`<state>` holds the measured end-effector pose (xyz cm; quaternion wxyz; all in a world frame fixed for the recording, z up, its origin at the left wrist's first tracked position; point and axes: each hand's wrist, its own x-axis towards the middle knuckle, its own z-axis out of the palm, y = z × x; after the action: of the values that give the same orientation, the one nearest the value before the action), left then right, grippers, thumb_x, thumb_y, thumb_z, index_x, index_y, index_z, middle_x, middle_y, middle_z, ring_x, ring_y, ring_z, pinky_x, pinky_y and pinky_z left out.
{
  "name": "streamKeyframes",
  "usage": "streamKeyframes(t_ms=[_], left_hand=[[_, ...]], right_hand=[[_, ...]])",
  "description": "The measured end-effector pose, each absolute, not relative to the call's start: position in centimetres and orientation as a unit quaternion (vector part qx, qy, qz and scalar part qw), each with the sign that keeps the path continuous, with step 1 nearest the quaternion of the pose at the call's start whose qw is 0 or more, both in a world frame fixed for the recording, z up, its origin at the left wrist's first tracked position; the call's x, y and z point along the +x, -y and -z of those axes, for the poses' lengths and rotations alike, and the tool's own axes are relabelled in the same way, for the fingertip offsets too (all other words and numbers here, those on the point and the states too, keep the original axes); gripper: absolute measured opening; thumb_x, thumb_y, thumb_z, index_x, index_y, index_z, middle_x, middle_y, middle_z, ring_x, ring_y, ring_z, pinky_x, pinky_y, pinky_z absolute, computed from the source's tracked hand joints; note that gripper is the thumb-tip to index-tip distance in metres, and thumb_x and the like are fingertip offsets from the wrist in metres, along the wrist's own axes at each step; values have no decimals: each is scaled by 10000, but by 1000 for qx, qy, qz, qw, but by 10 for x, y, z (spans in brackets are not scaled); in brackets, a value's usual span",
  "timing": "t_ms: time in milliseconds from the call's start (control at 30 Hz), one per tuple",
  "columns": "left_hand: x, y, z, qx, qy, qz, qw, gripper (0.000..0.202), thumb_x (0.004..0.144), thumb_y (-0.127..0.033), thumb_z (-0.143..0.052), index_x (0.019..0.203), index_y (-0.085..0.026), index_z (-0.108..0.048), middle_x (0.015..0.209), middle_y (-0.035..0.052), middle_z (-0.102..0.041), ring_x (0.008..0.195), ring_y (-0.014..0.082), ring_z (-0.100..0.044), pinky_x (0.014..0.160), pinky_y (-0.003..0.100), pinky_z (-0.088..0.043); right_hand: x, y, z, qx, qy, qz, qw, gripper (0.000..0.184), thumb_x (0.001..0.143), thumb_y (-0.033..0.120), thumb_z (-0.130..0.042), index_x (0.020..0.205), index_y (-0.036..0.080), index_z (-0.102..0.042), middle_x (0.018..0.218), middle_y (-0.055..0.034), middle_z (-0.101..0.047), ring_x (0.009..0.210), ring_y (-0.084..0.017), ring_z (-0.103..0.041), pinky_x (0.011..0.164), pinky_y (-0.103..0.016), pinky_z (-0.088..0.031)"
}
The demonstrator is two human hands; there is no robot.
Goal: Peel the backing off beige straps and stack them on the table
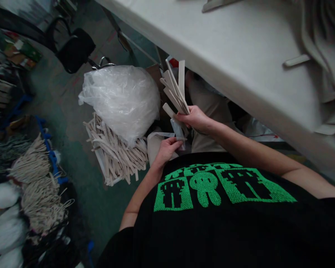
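Green floor (92,201), flat beige strips (174,98)

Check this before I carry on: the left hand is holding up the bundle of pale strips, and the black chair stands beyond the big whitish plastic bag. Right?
Not quite: in the head view it is the right hand that holds the bundle of pale strips. The black chair does stand beyond the big whitish plastic bag.
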<state>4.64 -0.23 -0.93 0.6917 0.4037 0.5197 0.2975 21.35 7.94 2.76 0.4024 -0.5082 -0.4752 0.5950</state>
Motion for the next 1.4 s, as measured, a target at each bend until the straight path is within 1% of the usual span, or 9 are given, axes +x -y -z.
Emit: streamKeyframes(t_ms=[100,233,333,433,600,800,967,1167,1400], left_hand=[[46,-3,9,432,-535,-260,678,304,685,-453,-775,618,-167,-698,566,11,-620,520,114,-501,539,261,-383],[44,-9,10,415,-558,-269,666,294,640,-408,-829,598,-152,-689,546,-15,-585,522,91,-475,541,244,-361],[41,-14,10,296,-559,-342,695,345,579,-418,-880,663,-149,-681,616,-4,-632,561,98,-539,568,235,-418],[35,-24,7,171,-538,-421,710,395,541,-402,-914,690,-161,-640,619,-24,-624,560,90,-566,563,217,-450],[30,-39,5,54,-528,-498,686,311,689,-364,-853,731,-170,-613,663,-26,-642,595,85,-607,584,205,-482],[38,-43,11,108,-533,-506,669,262,725,-374,-825,738,-186,-644,687,-11,-667,631,99,-623,610,217,-479],[42,-37,8,154,-549,-487,661,273,701,-407,-832,733,-205,-651,683,-26,-661,614,99,-605,586,219,-448],[38,-35,10,157,-542,-516,645,384,588,-423,-892,737,-177,-637,672,-34,-659,596,89,-601,626,222,-479],[43,-33,12,144,-556,-510,641,317,616,-355,-881,710,-183,-632,639,-59,-635,552,71,-566,619,219,-472]], right_hand=[[210,-78,-28,-506,488,-590,396,257,755,304,-763,679,164,-562,475,77,-446,377,-59,-360,351,-194,-269],[211,-78,-27,-521,482,-584,393,237,760,307,-757,705,164,-576,475,75,-452,382,-67,-375,357,-193,-278],[219,-76,-28,-541,472,-580,386,238,750,335,-754,729,157,-598,559,32,-576,374,-61,-377,346,-200,-272],[233,-67,-29,-554,458,-596,359,275,731,382,-755,747,153,-604,662,-29,-678,365,-58,-378,339,-210,-273],[251,-39,-24,-560,482,-616,274,314,702,452,-746,732,162,-629,546,-3,-611,377,-79,-390,348,-217,-280],[242,-25,-21,-561,552,-569,237,205,758,369,-700,697,186,-631,551,21,-597,459,-111,-482,429,-231,-342],[238,-33,-23,-602,615,-472,191,109,819,290,-668,776,191,-678,608,16,-647,577,-156,-593,513,-246,-381],[238,-35,-26,-626,638,-424,149,102,853,284,-668,809,195,-690,625,14,-658,582,-160,-610,522,-249,-360],[236,-38,-25,-633,647,-398,149,87,850,280,-670,867,213,-723,671,1,-678,609,-177,-612,536,-264,-354]])
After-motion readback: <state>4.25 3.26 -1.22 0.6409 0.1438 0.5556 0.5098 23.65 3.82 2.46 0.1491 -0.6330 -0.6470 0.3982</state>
